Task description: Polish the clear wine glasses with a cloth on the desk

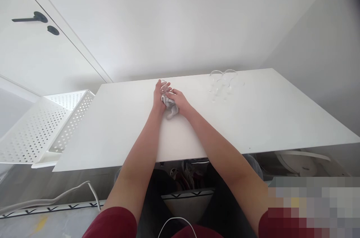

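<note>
Nearest the camera, two bare forearms in dark red sleeves reach out over the front edge of the white surface (pixel 253 125). At mid-depth the hands meet: the left hand (pixel 159 97) has its grip wrapped around a small clear glass (pixel 164 87), steadying it, while the right hand (pixel 177 100) has its grip clenched on a bunched grey cloth (pixel 170 107) pressed against the glass. Judging by this, the wiping of this glass looks to be in progress, not finished. Farther back and to the right, a few more clear glasses (pixel 223 80) stand together, well apart from the hands; whether they have been wiped I cannot tell. The rest of the surface is plain white. To the left stands a white perforated rack (pixel 45 125), and beyond it a white door with a dark handle (pixel 29 17). Plain white walls close the room behind.
</note>
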`<state>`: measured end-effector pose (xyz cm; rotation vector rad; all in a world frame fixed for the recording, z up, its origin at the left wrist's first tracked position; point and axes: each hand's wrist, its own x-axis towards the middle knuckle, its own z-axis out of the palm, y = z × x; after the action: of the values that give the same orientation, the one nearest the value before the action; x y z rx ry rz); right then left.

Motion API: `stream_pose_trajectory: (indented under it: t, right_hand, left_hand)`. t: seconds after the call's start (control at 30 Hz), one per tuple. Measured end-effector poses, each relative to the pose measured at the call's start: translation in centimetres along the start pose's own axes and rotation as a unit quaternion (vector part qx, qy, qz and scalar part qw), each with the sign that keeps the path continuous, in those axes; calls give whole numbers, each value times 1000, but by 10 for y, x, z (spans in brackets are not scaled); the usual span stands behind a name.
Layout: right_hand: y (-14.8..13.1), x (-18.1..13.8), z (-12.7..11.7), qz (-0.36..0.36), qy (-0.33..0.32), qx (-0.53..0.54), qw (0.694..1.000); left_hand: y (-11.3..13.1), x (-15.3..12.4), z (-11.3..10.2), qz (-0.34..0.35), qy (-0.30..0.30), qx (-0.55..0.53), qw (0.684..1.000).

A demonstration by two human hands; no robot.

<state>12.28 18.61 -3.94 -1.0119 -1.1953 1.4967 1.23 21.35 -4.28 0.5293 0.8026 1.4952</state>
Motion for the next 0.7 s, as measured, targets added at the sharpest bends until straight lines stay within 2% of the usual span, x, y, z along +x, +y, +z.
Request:
stream_pose_trajectory:
  t: [0.07,0.13,0.2,0.27,0.33,0.4,0.47,0.53,0.6,0.67,0.7]
  right_hand:
    - [-3,1,-1,68,-55,112,990]
    - [-4,1,-1,72,-53,110,990]
    - [-2,0,-1,9,26,2,1000]
    - [0,-2,1,-75,95,-134,984]
    - [1,-4,4,-135,86,-217,963]
    - [2,-5,6,-151,43,-226,961]
    - [1,-3,7,-113,27,-161,980]
    - [0,1,4,-26,13,-26,999]
    - [0,6,0,63,-5,114,991]
    - [1,10,-5,92,35,182,978]
    - [2,11,-6,83,83,181,976]
  left_hand:
    - [1,0,1,-20,-14,-22,999]
    - [1,0,2,-5,-11,-25,1000]
    - [1,1,3,35,18,-8,999]
    - [0,1,4,76,48,15,996]
    - [0,1,4,101,60,32,993]
    - [0,0,3,105,59,35,992]
    - [2,-1,2,85,42,18,995]
    - [3,-1,2,49,12,-12,999]
    - [3,-1,3,26,-14,-30,999]
    - [3,-1,4,32,-21,-28,999]
    - [3,-1,5,39,-22,-22,999]
